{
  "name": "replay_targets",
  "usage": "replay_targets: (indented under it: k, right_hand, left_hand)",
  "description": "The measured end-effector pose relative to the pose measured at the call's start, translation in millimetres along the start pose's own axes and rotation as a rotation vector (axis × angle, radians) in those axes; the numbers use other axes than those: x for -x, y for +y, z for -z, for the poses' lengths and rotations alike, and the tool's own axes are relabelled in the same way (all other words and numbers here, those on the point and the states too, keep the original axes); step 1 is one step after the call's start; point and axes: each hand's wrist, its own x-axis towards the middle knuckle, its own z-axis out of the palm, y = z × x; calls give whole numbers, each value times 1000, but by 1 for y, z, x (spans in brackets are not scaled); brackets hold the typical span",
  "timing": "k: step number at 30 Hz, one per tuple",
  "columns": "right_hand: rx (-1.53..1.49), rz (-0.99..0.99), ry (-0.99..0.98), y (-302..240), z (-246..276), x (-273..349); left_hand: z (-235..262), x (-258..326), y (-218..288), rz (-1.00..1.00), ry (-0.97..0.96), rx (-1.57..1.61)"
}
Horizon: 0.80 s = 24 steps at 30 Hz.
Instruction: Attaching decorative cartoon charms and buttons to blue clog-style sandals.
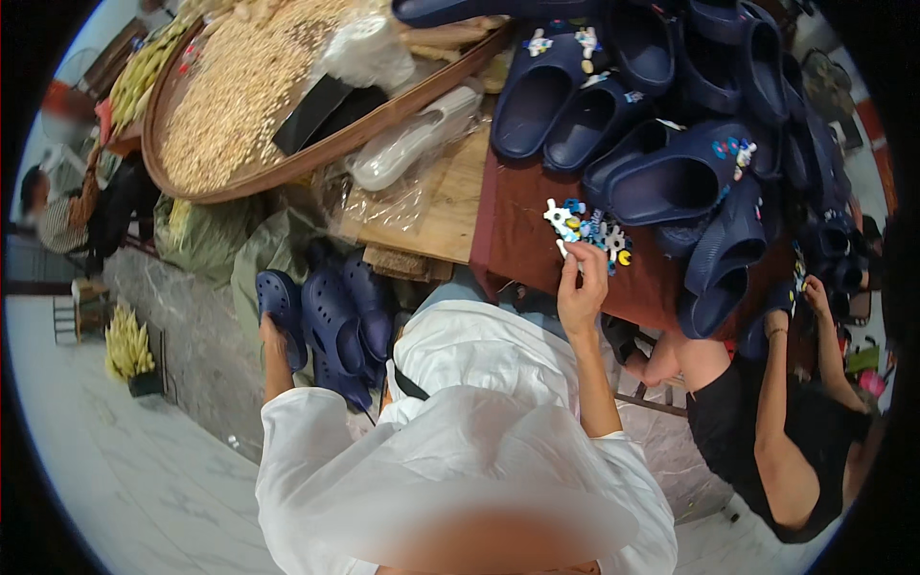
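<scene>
My right hand [582,287] is raised over the dark red table top [517,240], its fingertips pinching a small white shoe charm from a cluster of colourful charms [586,230]. My left hand [273,335] reaches down to the left and touches the heel of a navy clog [280,305] in a group of navy clogs [335,321] on the floor. More navy clogs [661,144] are piled on the table beyond the charms, some with charms fitted.
A big round woven tray of pale grain [240,96] sits at the upper left, with clear plastic bags [402,153] on a wooden board beside it. Another person in black [786,431] sits at the right, one hand at the clogs. White marble floor lies below left.
</scene>
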Motion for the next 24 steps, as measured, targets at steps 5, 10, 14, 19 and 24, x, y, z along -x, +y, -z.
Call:
replay_targets:
  k: [5, 10, 14, 19, 24]
  right_hand:
    - [0, 5, 6, 0, 1, 1]
    - [35, 8, 5, 1, 4, 1]
    - [58, 4, -31, -1, -1, 3]
    - [13, -15, -35, -1, 4, 5]
    - [72, 15, -75, 0, -1, 6]
  left_hand:
    - [-24, -20, -34, -370, -129, -353]
    - [-42, -19, -33, -281, 231, -606]
    - [-36, 0, -35, -68, 333, -711]
    - [-10, -24, -33, -78, 264, -551]
    - [-50, 66, -19, -137, 524, -793]
